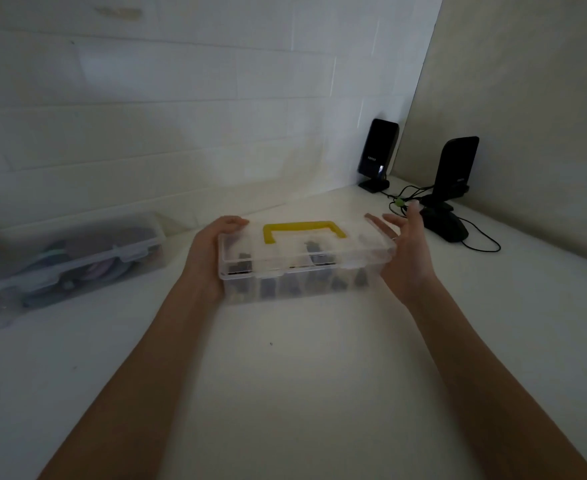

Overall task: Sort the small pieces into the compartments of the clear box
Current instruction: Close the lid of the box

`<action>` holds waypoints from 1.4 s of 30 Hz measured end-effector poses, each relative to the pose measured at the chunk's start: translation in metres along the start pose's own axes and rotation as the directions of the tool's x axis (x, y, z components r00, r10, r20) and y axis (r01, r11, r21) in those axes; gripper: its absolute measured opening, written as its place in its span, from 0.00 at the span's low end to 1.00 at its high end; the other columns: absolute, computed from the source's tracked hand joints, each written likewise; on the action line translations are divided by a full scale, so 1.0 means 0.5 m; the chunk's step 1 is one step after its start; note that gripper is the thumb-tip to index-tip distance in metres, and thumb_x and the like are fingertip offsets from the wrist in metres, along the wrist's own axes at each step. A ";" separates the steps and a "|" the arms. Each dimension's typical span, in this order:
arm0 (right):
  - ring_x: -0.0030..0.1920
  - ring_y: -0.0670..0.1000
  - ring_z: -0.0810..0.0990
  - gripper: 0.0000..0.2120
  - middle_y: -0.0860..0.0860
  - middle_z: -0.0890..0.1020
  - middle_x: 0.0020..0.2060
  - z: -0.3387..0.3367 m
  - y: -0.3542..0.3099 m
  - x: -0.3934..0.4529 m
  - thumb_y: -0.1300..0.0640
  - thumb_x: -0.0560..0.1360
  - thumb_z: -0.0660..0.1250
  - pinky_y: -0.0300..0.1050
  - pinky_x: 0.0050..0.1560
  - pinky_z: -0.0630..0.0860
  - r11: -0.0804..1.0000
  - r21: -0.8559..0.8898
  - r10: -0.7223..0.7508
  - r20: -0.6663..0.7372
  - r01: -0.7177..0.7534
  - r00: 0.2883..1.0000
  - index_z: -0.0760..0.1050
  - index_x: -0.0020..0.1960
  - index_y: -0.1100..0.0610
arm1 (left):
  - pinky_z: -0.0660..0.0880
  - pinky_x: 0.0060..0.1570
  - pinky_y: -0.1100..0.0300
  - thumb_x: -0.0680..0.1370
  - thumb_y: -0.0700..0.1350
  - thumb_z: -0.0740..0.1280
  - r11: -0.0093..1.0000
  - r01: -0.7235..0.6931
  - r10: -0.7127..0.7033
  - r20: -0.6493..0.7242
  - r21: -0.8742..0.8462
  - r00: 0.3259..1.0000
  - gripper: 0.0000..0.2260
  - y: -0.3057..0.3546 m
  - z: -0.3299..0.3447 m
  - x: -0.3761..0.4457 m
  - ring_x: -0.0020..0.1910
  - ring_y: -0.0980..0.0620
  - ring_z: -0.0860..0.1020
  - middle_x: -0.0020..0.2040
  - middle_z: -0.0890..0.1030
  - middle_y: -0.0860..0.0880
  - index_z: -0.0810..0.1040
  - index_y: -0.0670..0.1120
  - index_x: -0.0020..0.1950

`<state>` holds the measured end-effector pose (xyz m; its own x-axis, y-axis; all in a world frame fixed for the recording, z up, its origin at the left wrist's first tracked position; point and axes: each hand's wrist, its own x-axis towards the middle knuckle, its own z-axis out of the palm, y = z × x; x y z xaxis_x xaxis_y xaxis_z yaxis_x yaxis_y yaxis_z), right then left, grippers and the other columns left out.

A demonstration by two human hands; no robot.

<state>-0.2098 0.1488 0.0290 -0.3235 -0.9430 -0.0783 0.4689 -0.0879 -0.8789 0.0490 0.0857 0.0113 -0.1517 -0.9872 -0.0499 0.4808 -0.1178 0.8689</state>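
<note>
The clear box [371, 252] with a yellow handle [304, 230] on its closed lid sits on the white table, a little beyond the middle. Dark small pieces [285, 284] show through its walls in several compartments. My left hand [209, 254] grips the box's left end, with the fingers curled over the lid's far corner. At the box's right end my right hand [406, 251] is open with spread fingers, the palm close to or just touching the box's side.
A second clear container [77, 258] with coloured things inside lies at the left, blurred. Two black speakers [378, 154] [454, 171] stand in the far right corner, with a black mouse [446, 225] and cables beside them. White walls close the table's back and right.
</note>
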 end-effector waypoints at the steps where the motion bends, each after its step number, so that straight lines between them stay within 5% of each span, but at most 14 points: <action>1: 0.56 0.55 0.79 0.17 0.50 0.78 0.60 -0.002 0.002 0.000 0.42 0.78 0.57 0.49 0.51 0.74 1.000 -0.025 -0.012 0.010 0.012 1.000 0.69 0.59 0.53 | 0.77 0.35 0.64 0.72 0.37 0.61 1.000 -0.019 0.019 0.003 0.020 1.000 0.10 -0.001 -0.001 -0.001 0.42 0.51 0.79 0.43 0.80 0.49 0.81 0.48 0.41; 3: 0.48 0.46 0.81 0.14 0.48 0.77 0.54 -0.009 0.009 -0.006 0.51 0.78 0.61 0.40 0.42 0.77 0.983 -0.172 -0.058 0.065 0.068 0.996 0.68 0.63 0.49 | 0.78 0.40 0.61 0.73 0.35 0.59 0.999 -0.037 0.037 0.022 0.031 0.999 0.14 0.001 -0.005 -0.005 0.46 0.50 0.79 0.49 0.80 0.48 0.80 0.49 0.49; 5: 0.46 0.48 0.80 0.18 0.50 0.76 0.52 -0.021 0.021 -0.011 0.55 0.76 0.65 0.41 0.41 0.76 0.936 -0.333 -0.075 0.119 0.111 0.990 0.69 0.64 0.47 | 0.78 0.43 0.58 0.74 0.34 0.59 0.998 -0.039 0.038 0.034 0.053 0.999 0.15 0.006 -0.009 -0.009 0.47 0.49 0.79 0.52 0.79 0.46 0.79 0.50 0.52; 9: 0.57 0.55 0.74 0.19 0.55 0.73 0.60 -0.038 0.031 -0.015 0.53 0.76 0.67 0.57 0.56 0.71 0.913 -0.378 -0.103 0.147 0.152 0.984 0.69 0.64 0.43 | 0.78 0.43 0.58 0.74 0.33 0.62 0.993 -0.054 0.051 0.030 0.107 0.998 0.13 0.013 -0.016 -0.013 0.44 0.49 0.81 0.48 0.81 0.48 0.80 0.48 0.50; 12: 0.67 0.50 0.70 0.12 0.46 0.74 0.62 -0.028 0.024 -0.024 0.56 0.77 0.64 0.62 0.66 0.67 0.819 -0.479 -0.238 0.217 0.316 0.947 0.76 0.57 0.41 | 0.75 0.52 0.52 0.75 0.32 0.63 0.953 -0.151 0.153 0.014 0.263 0.988 0.12 0.020 -0.015 -0.016 0.46 0.47 0.78 0.47 0.80 0.47 0.81 0.47 0.48; 14: 0.68 0.48 0.69 0.10 0.35 0.77 0.56 -0.017 0.022 -0.033 0.56 0.78 0.64 0.61 0.68 0.67 0.759 -0.536 -0.307 0.208 0.370 0.929 0.81 0.49 0.42 | 0.72 0.54 0.55 0.75 0.34 0.64 0.871 -0.236 0.247 0.033 0.431 0.969 0.12 0.023 -0.012 -0.029 0.46 0.51 0.77 0.46 0.81 0.49 0.82 0.50 0.45; 16: 0.69 0.47 0.68 0.09 0.39 0.75 0.63 -0.012 0.028 -0.042 0.53 0.78 0.63 0.53 0.67 0.67 0.688 -0.620 -0.361 0.159 0.378 0.919 0.82 0.46 0.42 | 0.70 0.53 0.63 0.76 0.36 0.64 0.765 -0.321 0.347 0.062 0.559 0.936 0.13 0.024 -0.015 -0.046 0.46 0.59 0.77 0.47 0.82 0.54 0.82 0.53 0.46; 19: 0.69 0.44 0.66 0.06 0.45 0.67 0.71 -0.022 0.045 -0.060 0.49 0.75 0.67 0.43 0.63 0.65 0.491 -0.741 -0.451 0.234 0.458 0.862 0.79 0.51 0.42 | 0.68 0.60 0.65 0.77 0.39 0.65 0.671 -0.393 0.400 0.140 0.629 0.906 0.11 0.034 -0.018 -0.068 0.57 0.58 0.76 0.57 0.81 0.52 0.81 0.54 0.52; 21: 0.69 0.41 0.63 0.16 0.40 0.64 0.71 -0.029 0.052 -0.069 0.48 0.70 0.72 0.42 0.65 0.62 0.352 -0.784 -0.443 0.341 0.511 0.829 0.78 0.57 0.44 | 0.60 0.67 0.66 0.76 0.44 0.67 0.615 -0.445 0.375 0.255 0.651 0.891 0.10 0.040 -0.014 -0.080 0.65 0.59 0.70 0.61 0.78 0.56 0.80 0.58 0.53; 23: 0.72 0.42 0.59 0.24 0.37 0.63 0.70 -0.034 0.051 -0.072 0.48 0.67 0.75 0.40 0.67 0.58 0.246 -0.805 -0.421 0.413 0.540 0.808 0.75 0.62 0.46 | 0.48 0.70 0.67 0.70 0.54 0.72 0.380 -0.514 0.314 0.416 0.769 0.854 0.14 0.035 -0.005 -0.093 0.68 0.62 0.64 0.63 0.74 0.61 0.77 0.62 0.55; 26: 0.71 0.39 0.58 0.27 0.39 0.67 0.68 -0.045 0.043 -0.070 0.49 0.66 0.76 0.37 0.68 0.55 0.201 -0.809 -0.409 0.443 0.552 0.798 0.74 0.64 0.47 | 0.41 0.73 0.51 0.64 0.64 0.72 0.033 -0.558 0.234 0.536 0.829 0.811 0.28 0.020 0.002 -0.107 0.70 0.60 0.63 0.64 0.70 0.64 0.74 0.61 0.62; 33: 0.71 0.45 0.63 0.22 0.47 0.76 0.64 -0.029 0.054 -0.055 0.54 0.69 0.74 0.38 0.67 0.58 0.194 -0.821 -0.465 0.406 0.537 0.787 0.76 0.62 0.53 | 0.63 0.69 0.54 0.73 0.54 0.71 -0.097 -0.510 0.275 0.516 0.855 0.811 0.23 0.017 0.010 -0.108 0.72 0.54 0.64 0.69 0.71 0.58 0.72 0.58 0.67; 42: 0.74 0.56 0.61 0.19 0.56 0.70 0.70 0.030 0.075 -0.009 0.57 0.77 0.65 0.54 0.71 0.59 -0.151 -0.828 -0.403 0.550 0.540 0.731 0.72 0.67 0.48 | 0.54 0.71 0.54 0.80 0.51 0.59 -0.427 -0.379 0.322 0.529 0.821 0.785 0.22 -0.006 0.012 -0.105 0.74 0.43 0.61 0.74 0.65 0.50 0.61 0.58 0.74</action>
<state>-0.1786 0.1448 0.0031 0.0265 -0.8307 0.5560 -0.9260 -0.2299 -0.2994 0.0502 0.1387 0.0144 -0.4215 -0.7559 0.5009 -0.8570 0.5126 0.0524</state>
